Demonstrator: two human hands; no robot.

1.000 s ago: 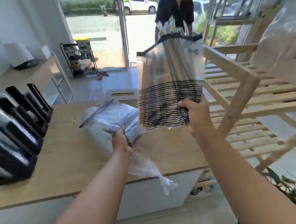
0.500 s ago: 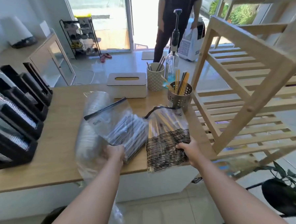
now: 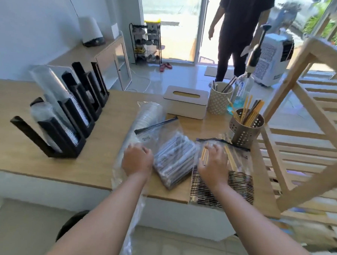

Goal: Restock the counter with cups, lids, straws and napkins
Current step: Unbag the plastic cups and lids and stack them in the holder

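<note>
Straw bag (image 3: pixel 237 182) under flat R hand (image 3: pixel 213 166); cup sleeve (image 3: pixel 149 114) under flat L hand (image 3: pixel 137 160).

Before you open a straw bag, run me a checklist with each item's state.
1. Both bags flat on the counter: ok; the black-straw bag and the striped bag lie down.
2. Hands free: ok; the left hand rests on the cup sleeve, the right hand lies open on the striped bag.
3. Striped bag fully supported: not ok; its near end overhangs the counter edge.
4. Bags unsealed: cannot tell.
5. Room in the metal holder: ok, it looks loosely filled.
</note>
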